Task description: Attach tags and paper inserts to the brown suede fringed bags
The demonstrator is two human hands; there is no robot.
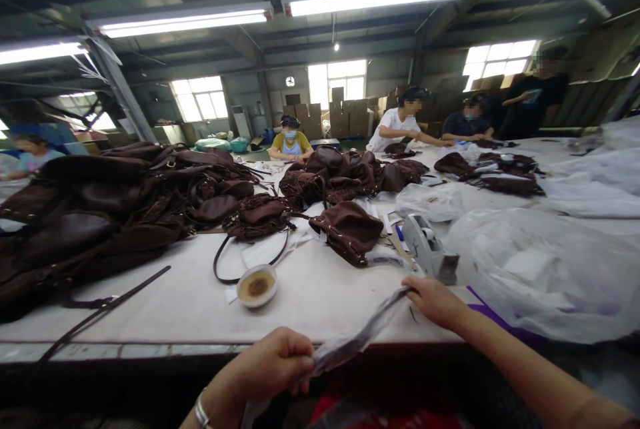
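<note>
A long dark strip wrapped in thin clear plastic [356, 341] stretches between my two hands across the table's front edge; it looks like a bag strap. My left hand [276, 357] is closed on its near, lower end. At the far, higher end, the fingers of my right hand [434, 301] pinch it. Behind the strip, a dark brown drawstring bag [350, 230] lies on the white table [200, 312]. A grey tape dispenser [424, 248] stands just beyond my right hand. The small white bowl [257, 286] holds something yellowish with a brown patch.
Dark brown bags [115, 196] are heaped on the left, with another heap [345, 172] at the back middle. A loose strap [113, 306] crosses the table at left. Clear plastic bags [545, 269] bulge at right. Several people work or stand around the far side.
</note>
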